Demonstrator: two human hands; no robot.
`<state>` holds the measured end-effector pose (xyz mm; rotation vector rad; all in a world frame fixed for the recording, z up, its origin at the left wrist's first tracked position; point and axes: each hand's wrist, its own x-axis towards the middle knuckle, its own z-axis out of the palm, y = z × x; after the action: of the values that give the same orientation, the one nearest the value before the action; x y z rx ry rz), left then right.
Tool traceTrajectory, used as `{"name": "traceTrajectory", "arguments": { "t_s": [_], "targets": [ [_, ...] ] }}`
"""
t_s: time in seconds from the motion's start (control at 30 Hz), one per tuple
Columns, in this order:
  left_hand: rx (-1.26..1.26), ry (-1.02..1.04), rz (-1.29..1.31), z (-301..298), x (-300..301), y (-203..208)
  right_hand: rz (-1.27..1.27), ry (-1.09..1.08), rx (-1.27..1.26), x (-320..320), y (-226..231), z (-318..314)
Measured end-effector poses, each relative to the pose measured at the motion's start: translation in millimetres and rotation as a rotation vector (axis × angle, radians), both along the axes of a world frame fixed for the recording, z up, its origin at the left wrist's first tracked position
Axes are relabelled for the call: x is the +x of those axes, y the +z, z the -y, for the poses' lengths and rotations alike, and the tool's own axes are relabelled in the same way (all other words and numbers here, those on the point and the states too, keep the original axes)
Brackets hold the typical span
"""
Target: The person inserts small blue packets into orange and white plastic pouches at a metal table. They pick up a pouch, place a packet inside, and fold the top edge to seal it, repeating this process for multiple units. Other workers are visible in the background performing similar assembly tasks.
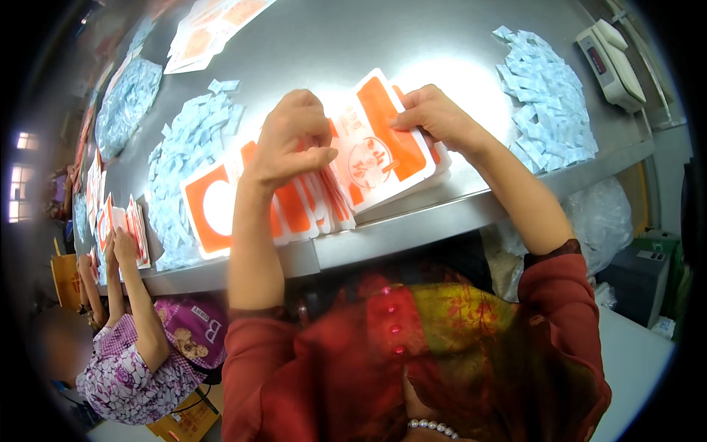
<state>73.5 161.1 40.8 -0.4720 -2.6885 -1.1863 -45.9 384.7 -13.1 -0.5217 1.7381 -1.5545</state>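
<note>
A fanned stack of flat orange-and-white pouches [296, 214] lies along the near edge of the metal table. My right hand [445, 121] pinches the top corner of the rightmost orange-and-white pouch [372, 151], thumb on its front, more pouches behind it. Over the middle of the stack is my left hand [293, 136], its fingers curled in and the thumb stretched toward that pouch. Whatever those fingers hold, if anything, is hidden. Small pale-blue sachets form a heap [193, 140] to the left and another heap [549, 103] to the right.
A white scale [610, 66] stands at the table's far right. More pouches [213, 33] lie at the back left, near a clear bag of sachets [129, 103]. On the left, a co-worker's hands [121, 247] handle pouches. Clear plastic bags [600, 214] sit below the table's right end.
</note>
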Motion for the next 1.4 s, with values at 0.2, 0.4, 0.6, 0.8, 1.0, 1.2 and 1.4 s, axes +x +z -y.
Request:
{"name": "traceTrajectory", "arguments": {
  "t_s": [0.2,0.4,0.6,0.8,1.0,1.2,1.4],
  "targets": [
    [-0.087,-0.089,-0.01,-16,-6,-12,-0.101,-0.008,0.14,12,3,7],
    [-0.11,-0.021,-0.047,-36,-9,-19,-0.141,-0.021,0.163,20,11,8],
    [-0.245,0.092,-0.078,-47,-9,-23,-0.148,0.029,0.094,22,0,7],
    [-0.125,0.083,-0.002,-45,-7,-21,0.003,0.184,0.022,16,-8,7],
    [-0.087,0.085,-0.029,-45,-6,-24,0.067,0.269,0.093,13,6,4],
    [-0.138,0.052,-0.068,-42,-5,-26,-0.069,0.27,0.122,6,7,-4],
    [-0.253,-0.057,-0.106,-38,-8,-25,-0.177,0.151,0.208,12,15,-1]
  ]
}}
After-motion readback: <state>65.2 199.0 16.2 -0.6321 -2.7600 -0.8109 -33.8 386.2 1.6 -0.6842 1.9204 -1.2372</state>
